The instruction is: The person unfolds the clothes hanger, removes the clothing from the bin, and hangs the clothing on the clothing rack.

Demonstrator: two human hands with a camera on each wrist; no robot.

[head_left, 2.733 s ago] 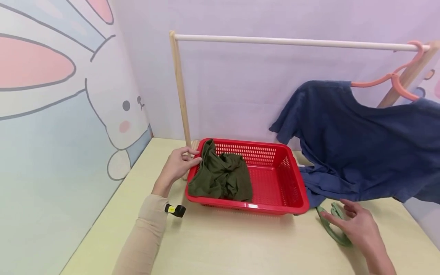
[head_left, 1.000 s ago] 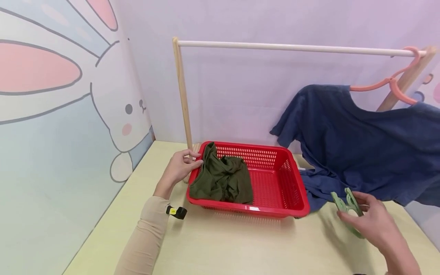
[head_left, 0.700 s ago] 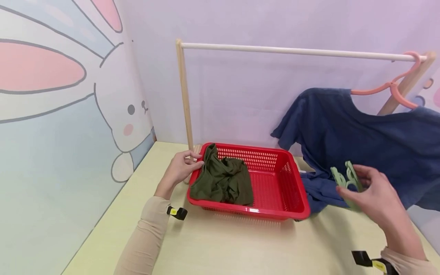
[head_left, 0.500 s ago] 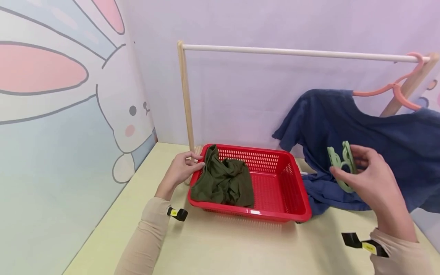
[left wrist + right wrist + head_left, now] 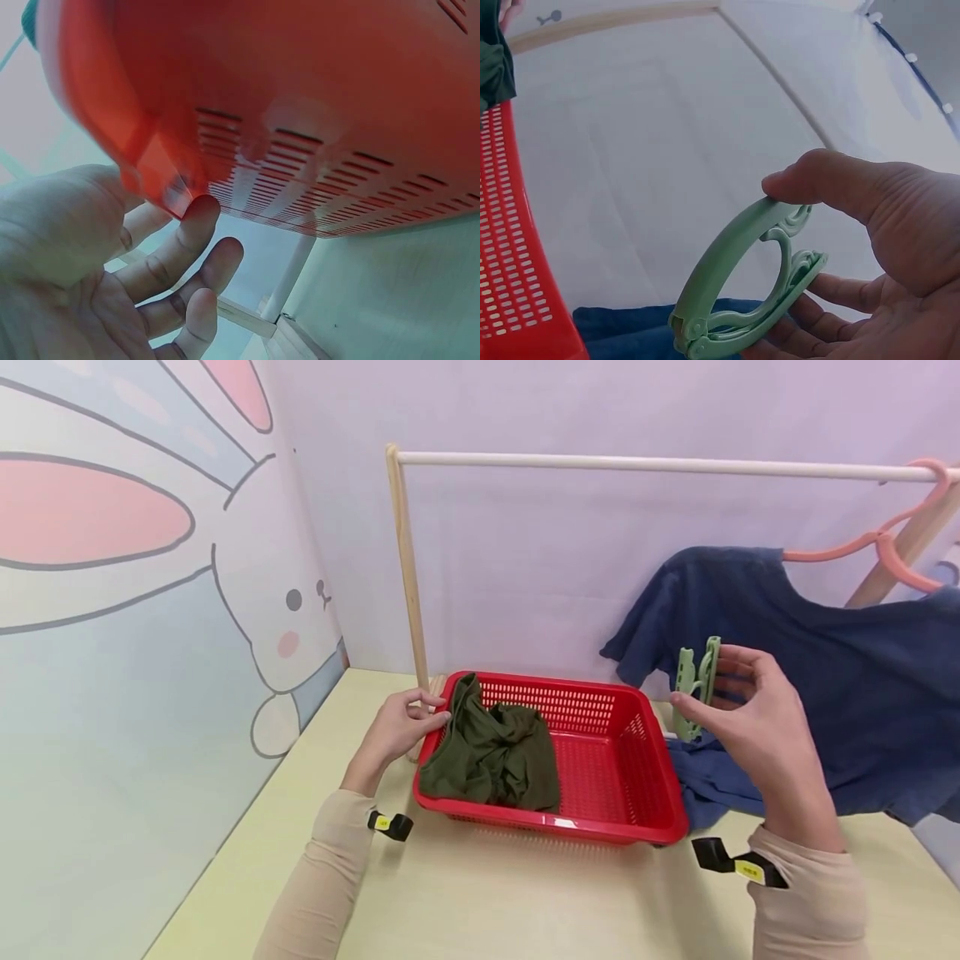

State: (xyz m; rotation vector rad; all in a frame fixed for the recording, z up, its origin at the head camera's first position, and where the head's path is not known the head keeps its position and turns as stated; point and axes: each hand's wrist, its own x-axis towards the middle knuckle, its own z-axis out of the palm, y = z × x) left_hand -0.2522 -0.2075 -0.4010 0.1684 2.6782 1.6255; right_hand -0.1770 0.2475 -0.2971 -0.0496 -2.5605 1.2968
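My left hand (image 5: 397, 727) pinches the left rim of a red plastic basket (image 5: 600, 835). In the left wrist view, fingertips (image 5: 201, 214) sit under the rim of the basket while the other fingers curl loosely below. A crumpled dark green garment (image 5: 495, 760) lies in the basket's left half and over its left edge. My right hand (image 5: 757, 718) holds a green folding hanger (image 5: 684, 693), folded up, in the air near the basket's right end. The right wrist view shows the thumb on one arm of the hanger (image 5: 727, 255) and the fingers against the other arm.
A clothes rack with a white rail (image 5: 600, 462) and wooden posts (image 5: 406, 560) stands behind the basket. At its right end, a navy T-shirt (image 5: 840, 693) hangs on a pink hanger (image 5: 832, 553), its lower part trailing on the table (image 5: 510, 910).
My right hand has picked the green folding hanger up from the table, lifted it and carried it left towards the basket. The left hand stays at the basket's rim.
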